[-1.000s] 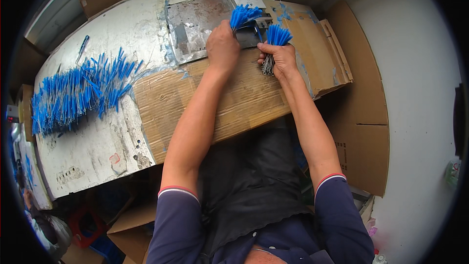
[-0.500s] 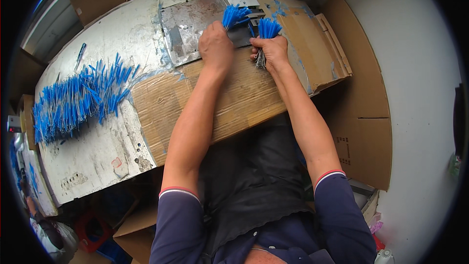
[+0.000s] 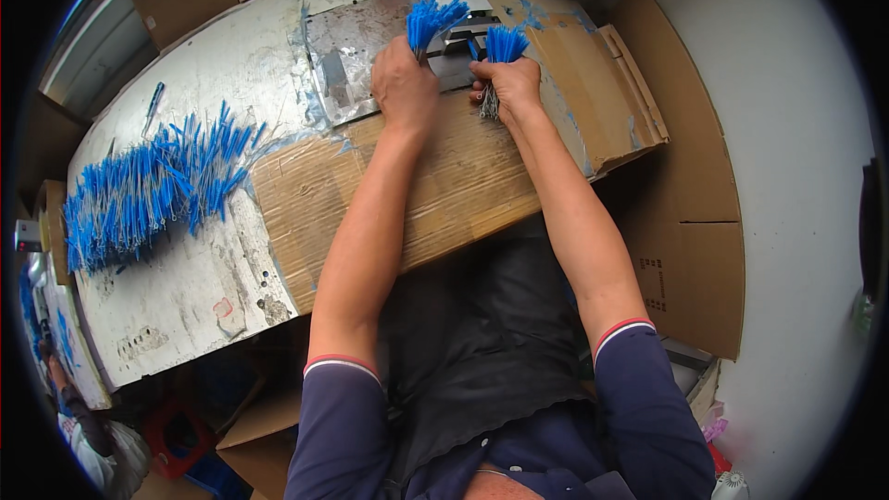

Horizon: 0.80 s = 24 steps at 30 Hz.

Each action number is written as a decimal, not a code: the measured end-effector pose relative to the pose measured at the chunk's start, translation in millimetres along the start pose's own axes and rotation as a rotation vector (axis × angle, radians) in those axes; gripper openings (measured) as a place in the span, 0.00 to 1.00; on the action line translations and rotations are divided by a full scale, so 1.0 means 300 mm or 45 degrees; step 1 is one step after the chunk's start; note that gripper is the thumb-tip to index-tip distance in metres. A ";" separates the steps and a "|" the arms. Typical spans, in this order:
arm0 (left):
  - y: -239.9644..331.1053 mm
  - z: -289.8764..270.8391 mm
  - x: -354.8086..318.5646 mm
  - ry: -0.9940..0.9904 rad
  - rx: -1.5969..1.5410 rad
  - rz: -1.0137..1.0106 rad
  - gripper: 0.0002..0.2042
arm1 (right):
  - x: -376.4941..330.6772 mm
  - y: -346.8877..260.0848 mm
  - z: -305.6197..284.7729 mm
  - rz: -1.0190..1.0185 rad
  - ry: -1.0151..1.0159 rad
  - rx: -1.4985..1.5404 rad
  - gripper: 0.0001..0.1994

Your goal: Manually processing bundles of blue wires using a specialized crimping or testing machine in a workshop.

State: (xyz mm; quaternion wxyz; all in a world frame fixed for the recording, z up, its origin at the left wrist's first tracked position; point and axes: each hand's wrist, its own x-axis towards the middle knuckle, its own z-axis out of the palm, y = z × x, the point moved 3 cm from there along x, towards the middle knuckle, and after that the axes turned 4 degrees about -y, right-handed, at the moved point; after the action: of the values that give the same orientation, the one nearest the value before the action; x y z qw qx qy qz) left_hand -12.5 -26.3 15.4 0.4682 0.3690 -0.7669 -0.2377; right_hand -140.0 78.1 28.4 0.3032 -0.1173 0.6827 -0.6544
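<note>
My left hand (image 3: 403, 83) is closed around a bundle of thin wire stems with blue tips (image 3: 431, 22), which fan out above the fist. To its right, my right hand (image 3: 515, 85) grips a second bundle of blue-tipped wire stems (image 3: 506, 43), thumb across the front. Grey wire ends with small loops stick out below that grip. Between and behind the bundles is a small metal fixture (image 3: 456, 37), partly hidden by them. A large heap of the same blue-tipped stems (image 3: 153, 190) lies on the table at the left.
Flat cardboard (image 3: 463, 162) covers the table's near edge. A metal plate (image 3: 356, 37) lies behind my left hand. A taped cardboard box (image 3: 593, 74) stands at the right. A pen (image 3: 154, 106) lies beyond the heap. Part of another person's arm (image 3: 60, 375) shows at far left.
Both hands have shifted slightly away from me and to the left, with their bundles. The left bundle stands more upright. The heap has not moved.
</note>
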 end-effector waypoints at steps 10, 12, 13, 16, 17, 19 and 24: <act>0.009 0.010 -0.012 -0.194 0.084 0.073 0.05 | -0.037 0.006 -0.049 -0.122 -0.180 0.377 0.06; 0.005 0.015 -0.009 -0.188 0.075 0.076 0.06 | -0.033 0.012 -0.057 -0.170 -0.172 0.345 0.08; 0.007 0.018 -0.008 -0.192 0.067 0.071 0.06 | -0.026 0.020 -0.064 -0.148 -0.152 0.303 0.08; 0.007 0.019 -0.008 -0.209 0.071 0.059 0.07 | -0.022 0.030 -0.064 -0.120 -0.163 0.283 0.07; 0.006 0.018 -0.008 -0.223 0.079 0.054 0.07 | -0.024 0.031 -0.061 -0.118 -0.192 0.305 0.05; 0.006 0.013 -0.008 -0.220 0.073 0.055 0.06 | -0.033 0.017 -0.063 -0.087 -0.183 0.319 0.06; 0.014 0.009 -0.006 -0.193 0.043 0.077 0.06 | -0.032 0.015 -0.091 0.009 -0.236 0.403 0.06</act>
State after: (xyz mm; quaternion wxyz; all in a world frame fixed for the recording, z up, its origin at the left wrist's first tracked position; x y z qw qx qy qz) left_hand -15.9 -22.3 16.1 0.4095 0.3346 -0.8148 -0.2376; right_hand -146.7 106.4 25.4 0.3819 -0.1257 0.5407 -0.7390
